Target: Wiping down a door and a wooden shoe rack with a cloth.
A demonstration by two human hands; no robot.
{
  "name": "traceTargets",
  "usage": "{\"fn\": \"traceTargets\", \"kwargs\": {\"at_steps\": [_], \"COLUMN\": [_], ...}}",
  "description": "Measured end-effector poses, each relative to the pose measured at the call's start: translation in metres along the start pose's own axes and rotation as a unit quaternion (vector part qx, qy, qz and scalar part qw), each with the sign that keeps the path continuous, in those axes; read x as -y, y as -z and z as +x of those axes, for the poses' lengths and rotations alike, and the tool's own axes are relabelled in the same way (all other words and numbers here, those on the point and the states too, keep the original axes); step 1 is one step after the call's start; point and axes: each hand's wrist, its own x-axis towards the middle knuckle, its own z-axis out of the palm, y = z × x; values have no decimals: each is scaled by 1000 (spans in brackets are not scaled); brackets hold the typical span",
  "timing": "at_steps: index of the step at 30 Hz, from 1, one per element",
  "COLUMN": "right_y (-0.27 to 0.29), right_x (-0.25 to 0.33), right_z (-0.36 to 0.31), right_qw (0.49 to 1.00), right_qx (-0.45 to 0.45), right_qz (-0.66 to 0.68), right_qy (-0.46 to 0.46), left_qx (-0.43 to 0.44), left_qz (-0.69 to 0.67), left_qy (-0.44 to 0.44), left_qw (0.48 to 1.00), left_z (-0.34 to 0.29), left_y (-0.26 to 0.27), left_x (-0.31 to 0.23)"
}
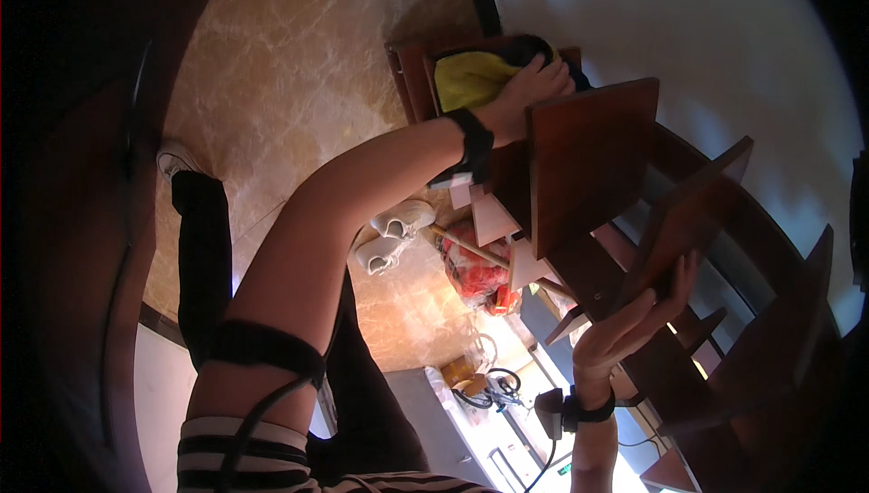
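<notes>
My left hand [534,93] reaches to the far end of a dark brown wooden shelf unit [593,167]. Its fingers are bent over a yellow and dark cloth [475,78], which lies bunched on the unit's far part. The fingertips are partly hidden against the cloth's dark side. Nearer to me, my right hand [631,323] rests against an upright board [692,203] of the same unit. Its fingers lie stretched out along the lower part of that board. Black straps with cables circle both wrists, and another strap is round my left arm.
White shoes [396,235] and a red bag [471,276] are on the marbled floor [299,67] beside the unit. A stick [471,247] slants over the bag. A pale wall [634,13] runs along the right. Further off stands a bicycle [493,391].
</notes>
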Motion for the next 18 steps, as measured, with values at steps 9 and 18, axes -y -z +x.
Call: {"fn": "traceTargets", "kwargs": {"at_steps": [9, 18], "right_y": [2, 0], "right_x": [7, 10], "right_z": [0, -4], "right_qw": [1000, 999], "right_qx": [29, 21], "right_qz": [9, 24], "right_qy": [-9, -4], "left_qx": [62, 73], "left_qz": [-124, -249], "left_qy": [-178, -35], "left_qw": [974, 965], "left_z": [61, 42], "left_y": [-21, -18], "left_x": [35, 43]}}
